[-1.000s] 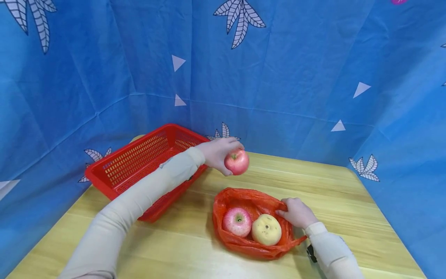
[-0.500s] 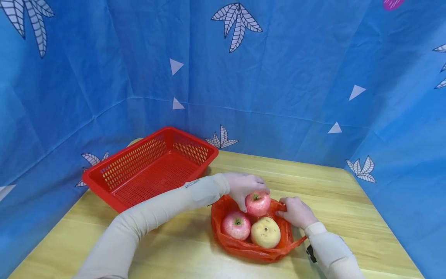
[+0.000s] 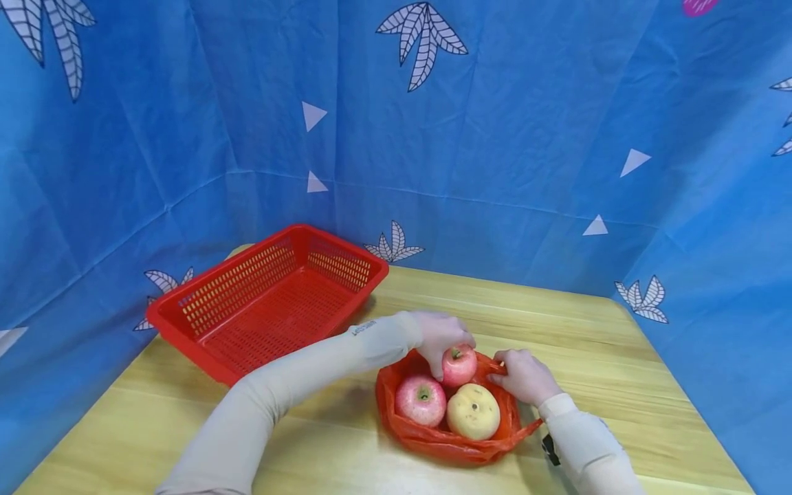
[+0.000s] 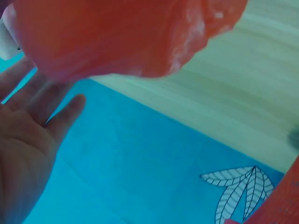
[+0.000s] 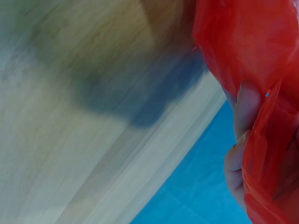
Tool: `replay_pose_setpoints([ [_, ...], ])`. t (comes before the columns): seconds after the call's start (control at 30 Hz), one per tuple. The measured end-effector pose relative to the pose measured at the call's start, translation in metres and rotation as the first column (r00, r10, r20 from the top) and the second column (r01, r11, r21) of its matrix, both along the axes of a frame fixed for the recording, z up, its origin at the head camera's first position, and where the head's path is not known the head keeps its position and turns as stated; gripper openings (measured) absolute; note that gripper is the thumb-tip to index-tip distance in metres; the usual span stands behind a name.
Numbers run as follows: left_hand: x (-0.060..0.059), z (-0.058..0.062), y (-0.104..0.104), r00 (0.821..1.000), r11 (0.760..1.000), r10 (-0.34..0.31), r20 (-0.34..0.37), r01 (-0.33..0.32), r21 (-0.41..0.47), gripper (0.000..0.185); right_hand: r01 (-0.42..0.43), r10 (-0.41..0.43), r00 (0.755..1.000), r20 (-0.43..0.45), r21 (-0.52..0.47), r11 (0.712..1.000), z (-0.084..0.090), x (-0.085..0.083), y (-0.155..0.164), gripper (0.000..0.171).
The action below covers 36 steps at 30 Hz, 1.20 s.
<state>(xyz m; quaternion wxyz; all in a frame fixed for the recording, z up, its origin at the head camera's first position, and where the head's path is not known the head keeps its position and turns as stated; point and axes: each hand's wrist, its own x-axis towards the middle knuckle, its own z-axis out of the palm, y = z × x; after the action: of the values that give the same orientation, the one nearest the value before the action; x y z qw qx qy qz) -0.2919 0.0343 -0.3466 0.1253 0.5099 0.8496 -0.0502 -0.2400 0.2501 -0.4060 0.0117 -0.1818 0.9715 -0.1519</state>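
Right now my left hand (image 3: 441, 335) reaches across the wooden table (image 3: 309, 447) and grips a red apple (image 3: 459, 365) from above, fingers curled around its far side, holding it at the back of an open orange plastic bag (image 3: 433, 440). My right hand (image 3: 522, 375) sits just to the right of that apple, pinching the far right edge of the bag between thumb and fingers. Inside the bag, in front of the held apple, lie a second red apple (image 3: 421, 400) on the left and a yellow pear (image 3: 473, 411) on the right, touching each other; the held apple sits just behind and between them. Whether it rests on them or hangs slightly above, I cannot tell. Both sleeves are pale beige. A red plastic basket (image 3: 185, 323) with slotted walls stands to the left of the bag, well apart from it, toward the back left corner of the table. Blue cloth (image 3: 526, 103) printed with white leaves and triangles hangs behind and on both sides. From the left wrist, the bag (image 4: 121, 37) fills the top as an orange blur above my palm (image 4: 23, 154). From the right wrist, my fingers (image 5: 245, 109) are folded into the orange plastic (image 5: 252, 42).
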Motion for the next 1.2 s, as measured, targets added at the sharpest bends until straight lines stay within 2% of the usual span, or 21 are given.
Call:
replay_pose_setpoints([
  [0.2, -0.005, -0.013, 0.007, 1.000, 0.999, -0.017, -0.003, 0.017, -0.032, 0.075, 0.013, -0.013, 1.000, 0.000, 0.000, 1.000, 0.001, -0.001, 0.003, 0.009],
  [0.3, -0.005, -0.016, 0.005, 1.000, 0.999, -0.003, 0.021, 0.004, -0.036, 0.076, 0.026, -0.026, 1.000, 0.012, 0.004, 1.000, 0.002, 0.000, 0.002, 0.010],
  [0.43, -0.003, -0.013, 0.002, 0.995, 0.999, 0.032, 0.097, -0.028, -0.039, 0.076, 0.040, -0.040, 0.999, 0.025, 0.004, 0.999, 0.003, 0.001, 0.002, 0.011],
  [0.63, 0.001, -0.006, -0.004, 0.983, 0.989, 0.111, 0.145, -0.096, -0.109, 0.085, 0.032, -0.032, 0.999, 0.028, -0.004, 0.999, 0.003, 0.001, 0.004, 0.011],
  [0.8, 0.004, -0.002, -0.014, 0.973, 0.993, 0.117, 0.200, -0.109, -0.046, 0.083, 0.042, -0.041, 0.998, 0.039, -0.006, 0.999, 0.003, 0.002, 0.008, 0.011],
  [0.9, 0.006, 0.003, -0.024, 0.976, 0.994, 0.111, 0.189, -0.113, -0.004, 0.078, 0.042, -0.042, 0.998, 0.047, -0.010, 0.999, 0.005, 0.004, 0.011, 0.014],
  [1.03, 0.008, 0.010, -0.039, 0.978, 0.985, 0.170, 0.119, -0.171, 0.002, 0.072, 0.062, -0.060, 0.995, 0.074, -0.033, 0.998, 0.010, 0.009, 0.019, 0.021],
  [1.2, 0.012, 0.010, -0.056, 0.963, 0.963, 0.269, 0.007, -0.269, 0.005, 0.065, 0.069, -0.059, 0.990, 0.128, -0.076, 0.995, 0.012, 0.016, 0.030, 0.025],
])
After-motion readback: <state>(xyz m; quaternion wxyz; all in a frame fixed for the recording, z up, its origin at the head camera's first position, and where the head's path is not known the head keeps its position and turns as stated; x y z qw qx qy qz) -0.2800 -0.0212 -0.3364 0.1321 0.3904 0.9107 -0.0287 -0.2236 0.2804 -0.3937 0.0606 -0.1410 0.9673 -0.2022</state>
